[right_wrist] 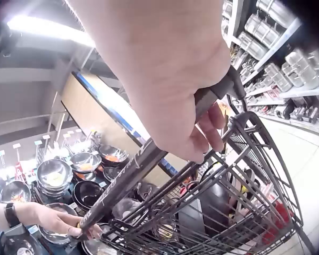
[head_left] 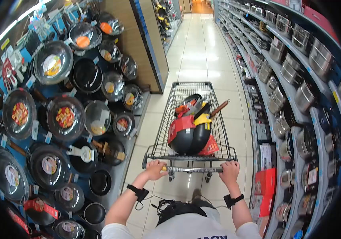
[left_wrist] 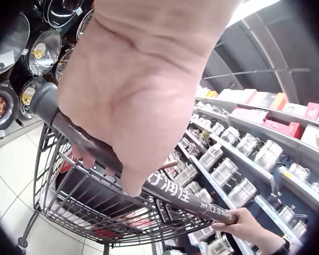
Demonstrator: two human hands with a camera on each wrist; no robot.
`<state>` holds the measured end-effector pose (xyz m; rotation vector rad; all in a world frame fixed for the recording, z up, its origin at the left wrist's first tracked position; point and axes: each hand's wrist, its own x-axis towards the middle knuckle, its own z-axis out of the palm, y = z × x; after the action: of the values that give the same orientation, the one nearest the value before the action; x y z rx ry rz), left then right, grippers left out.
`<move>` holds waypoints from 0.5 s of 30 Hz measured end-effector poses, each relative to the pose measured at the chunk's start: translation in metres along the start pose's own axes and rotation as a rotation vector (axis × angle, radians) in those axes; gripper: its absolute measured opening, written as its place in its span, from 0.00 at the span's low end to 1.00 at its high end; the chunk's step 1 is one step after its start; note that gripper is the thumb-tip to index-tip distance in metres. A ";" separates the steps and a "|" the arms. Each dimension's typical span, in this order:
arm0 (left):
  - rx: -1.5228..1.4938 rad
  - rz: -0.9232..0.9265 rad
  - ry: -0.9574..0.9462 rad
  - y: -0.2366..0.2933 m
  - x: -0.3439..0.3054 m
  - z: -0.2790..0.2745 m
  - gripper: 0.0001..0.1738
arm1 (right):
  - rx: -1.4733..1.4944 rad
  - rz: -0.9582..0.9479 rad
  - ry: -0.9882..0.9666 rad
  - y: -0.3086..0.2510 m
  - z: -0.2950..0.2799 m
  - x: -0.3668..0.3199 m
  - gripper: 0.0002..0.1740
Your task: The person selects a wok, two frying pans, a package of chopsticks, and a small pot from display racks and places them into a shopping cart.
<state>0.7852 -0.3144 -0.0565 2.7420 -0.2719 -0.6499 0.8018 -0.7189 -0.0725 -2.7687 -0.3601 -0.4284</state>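
Note:
Both hands grip the black handlebar (head_left: pixel 194 170) of a wire shopping cart (head_left: pixel 227 137). My left hand (head_left: pixel 154 170) holds it near the left end; the left wrist view shows the fingers curled round the bar. Toward the right end, my right hand (head_left: pixel 230 172) wraps its fingers round the same bar (right_wrist: pixel 128 175). Inside the cart lies a large black wok (head_left: pixel 197 139) with a red paper band (head_left: pixel 179 129). Beyond it are a yellow label (head_left: pixel 203 118), a brown handle (head_left: pixel 220 108) and orange-and-red packaging (head_left: pixel 185 107), partly overlapping. A red sheet (head_left: pixel 209 146) lies under the wok.
A display wall on the left holds many pans and lids (head_left: pixel 65 116) beside the aisle. Shelves of steel pots (head_left: pixel 306 95) line the right side, with a red box (head_left: pixel 265 187) low down. The tiled aisle (head_left: pixel 196 51) runs ahead past a wooden panel (head_left: pixel 128 36).

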 end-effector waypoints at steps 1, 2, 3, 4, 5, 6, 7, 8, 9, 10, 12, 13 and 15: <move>0.045 -0.034 -0.013 0.001 0.018 -0.011 0.32 | 0.003 -0.003 0.021 0.005 0.006 0.021 0.08; 0.046 -0.048 -0.017 0.001 0.035 -0.020 0.30 | -0.006 -0.002 -0.001 0.013 0.013 0.036 0.08; 0.049 -0.044 -0.014 0.000 0.050 -0.030 0.30 | -0.019 -0.001 -0.028 0.019 0.017 0.053 0.08; 0.038 -0.045 0.008 0.000 0.068 -0.040 0.30 | -0.026 0.005 -0.035 0.025 0.022 0.071 0.08; 0.025 -0.043 0.026 -0.001 0.086 -0.049 0.29 | -0.032 0.007 -0.029 0.032 0.028 0.090 0.08; 0.046 -0.027 0.085 -0.001 0.102 -0.056 0.25 | -0.023 0.010 -0.025 0.040 0.034 0.107 0.08; 0.046 -0.016 0.086 -0.006 0.120 -0.061 0.25 | -0.016 0.013 -0.023 0.048 0.041 0.125 0.08; 0.049 0.028 0.118 -0.012 0.138 -0.068 0.23 | -0.023 0.012 -0.008 0.055 0.049 0.143 0.07; 0.053 0.072 0.152 -0.015 0.157 -0.077 0.21 | -0.030 0.020 -0.002 0.062 0.053 0.162 0.07; 0.081 0.125 0.226 -0.019 0.176 -0.085 0.18 | -0.040 0.019 0.002 0.069 0.057 0.182 0.07; 0.075 0.148 0.198 -0.024 0.212 -0.109 0.18 | -0.051 0.043 0.016 0.080 0.070 0.221 0.07; 0.064 0.162 0.176 -0.026 0.234 -0.124 0.18 | -0.051 0.036 0.032 0.088 0.076 0.243 0.07; 0.080 0.233 0.174 -0.034 0.278 -0.149 0.17 | -0.068 0.074 0.049 0.100 0.086 0.278 0.07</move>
<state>1.1020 -0.3151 -0.0540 2.7621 -0.5759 -0.3441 1.1095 -0.7270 -0.0855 -2.8211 -0.2348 -0.4985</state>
